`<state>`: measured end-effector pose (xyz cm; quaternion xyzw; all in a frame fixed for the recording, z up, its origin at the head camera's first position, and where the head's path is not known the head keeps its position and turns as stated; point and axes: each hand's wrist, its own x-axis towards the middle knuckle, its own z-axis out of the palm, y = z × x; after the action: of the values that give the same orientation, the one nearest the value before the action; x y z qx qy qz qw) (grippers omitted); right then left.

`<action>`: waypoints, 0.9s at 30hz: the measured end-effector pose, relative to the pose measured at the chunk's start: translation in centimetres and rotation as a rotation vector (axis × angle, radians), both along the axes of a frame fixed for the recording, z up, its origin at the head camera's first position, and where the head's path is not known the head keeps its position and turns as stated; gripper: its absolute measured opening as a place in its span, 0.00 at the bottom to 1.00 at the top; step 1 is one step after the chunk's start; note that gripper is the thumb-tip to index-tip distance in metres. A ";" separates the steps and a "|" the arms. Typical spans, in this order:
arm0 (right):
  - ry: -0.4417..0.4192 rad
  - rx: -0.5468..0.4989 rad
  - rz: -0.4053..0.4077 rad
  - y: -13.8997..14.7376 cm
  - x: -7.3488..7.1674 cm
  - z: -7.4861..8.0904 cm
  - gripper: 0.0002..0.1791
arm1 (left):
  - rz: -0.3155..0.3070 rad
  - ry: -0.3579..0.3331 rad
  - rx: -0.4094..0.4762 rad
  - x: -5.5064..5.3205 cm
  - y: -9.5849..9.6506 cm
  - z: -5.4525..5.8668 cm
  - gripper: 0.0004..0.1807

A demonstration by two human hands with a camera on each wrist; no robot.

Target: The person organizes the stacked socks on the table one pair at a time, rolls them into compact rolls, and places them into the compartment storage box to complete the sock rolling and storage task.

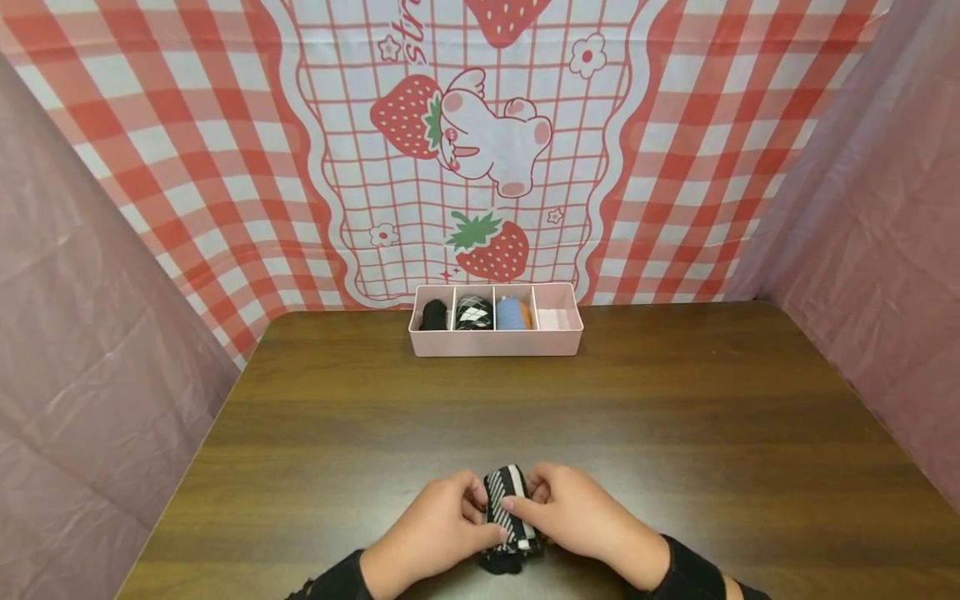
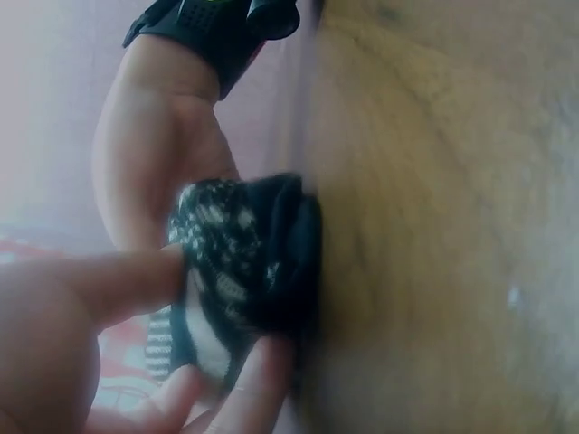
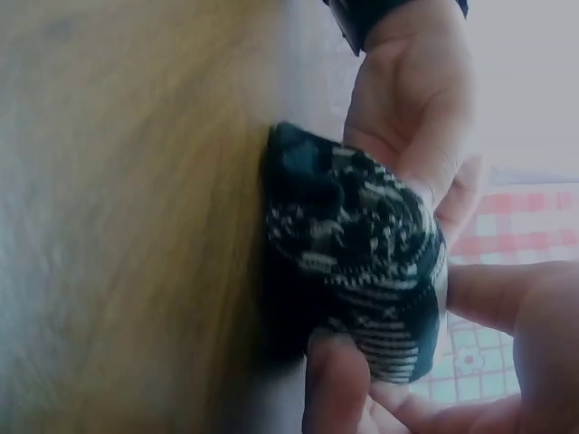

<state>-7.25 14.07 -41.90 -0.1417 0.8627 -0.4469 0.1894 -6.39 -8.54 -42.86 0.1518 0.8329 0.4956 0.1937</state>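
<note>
A folded black sock with white stripes lies near the table's front edge, between both hands. My left hand pinches its left side, thumb over the top near the lower end and fingers along the edge. From the right, my right hand grips it with the thumb laid on top and fingers at the side. In the left wrist view the sock's bunched end shows thick, layered knit. The right wrist view shows the sock low on the wood, thumb and fingers on its opposite faces.
At the table's back edge stands a pink divided box. Its compartments hold a black roll, a black-and-white patterned roll and a blue-and-orange roll. A red checkered cloth hangs behind the wooden table.
</note>
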 end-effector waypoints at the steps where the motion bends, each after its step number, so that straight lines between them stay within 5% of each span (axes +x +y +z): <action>1: -0.020 -0.022 -0.003 -0.1 0.0 0.0 0.21 | 0.011 -0.004 0.011 0.0 0.0 -0.1 0.19; 9: -0.013 0.013 -0.017 -0.3 -0.1 -0.3 0.27 | 0.000 -0.096 0.149 0.1 0.5 -0.4 0.21; 15: -0.012 0.062 -0.061 0.1 -0.5 -0.6 0.24 | -0.071 -0.106 0.095 -0.2 0.3 -0.2 0.18; 21: -0.026 0.046 -0.055 0.5 -0.9 -1.1 0.22 | -0.096 0.016 -0.010 -1.4 -0.3 0.2 0.17; 24: -0.021 0.034 -0.047 0.6 -1.2 -1.1 0.21 | -0.067 0.140 -0.080 -3.2 -0.8 0.8 0.19; 27: -0.010 0.042 -0.039 0.6 -1.4 -1.0 0.21 | 0.001 0.280 -0.164 -6.1 -1.6 1.9 0.21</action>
<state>-8.63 14.72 -42.87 -0.1185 0.8736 -0.4330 0.1881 -12.53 -10.10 -41.01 0.2027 0.8896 0.4000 0.0872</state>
